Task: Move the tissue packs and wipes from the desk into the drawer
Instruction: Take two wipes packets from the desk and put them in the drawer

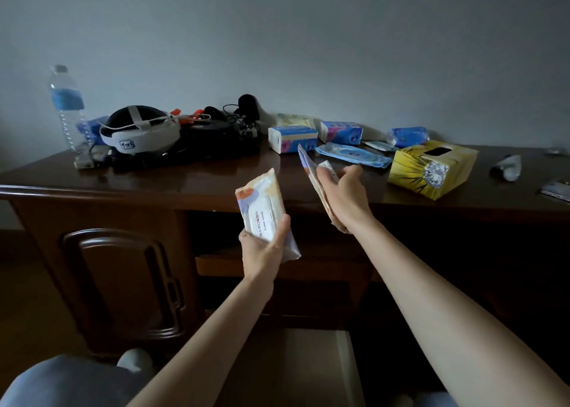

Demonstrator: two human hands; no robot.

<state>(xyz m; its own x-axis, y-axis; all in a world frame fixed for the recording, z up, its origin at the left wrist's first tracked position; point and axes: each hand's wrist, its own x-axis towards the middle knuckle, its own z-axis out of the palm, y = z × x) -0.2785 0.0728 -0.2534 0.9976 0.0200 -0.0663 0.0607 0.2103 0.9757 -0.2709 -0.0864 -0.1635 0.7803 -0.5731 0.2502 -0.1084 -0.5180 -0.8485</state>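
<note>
A water bottle (66,107) stands beside a headset (138,135) and tangled cables (228,125).

— What lies beyond the right hand (336,190)?

— The flat wipes pouch (351,155) on the desk (185,178), two tissue packs (291,138) side by side behind it, the tissue box (431,169) to the right.

— And past the left hand (265,246)?

— The headset (138,133) far left, a water bottle (66,107) behind it. Each hand holds a wipes pack (262,209) before the desk edge, over the open drawer (277,267).
</note>
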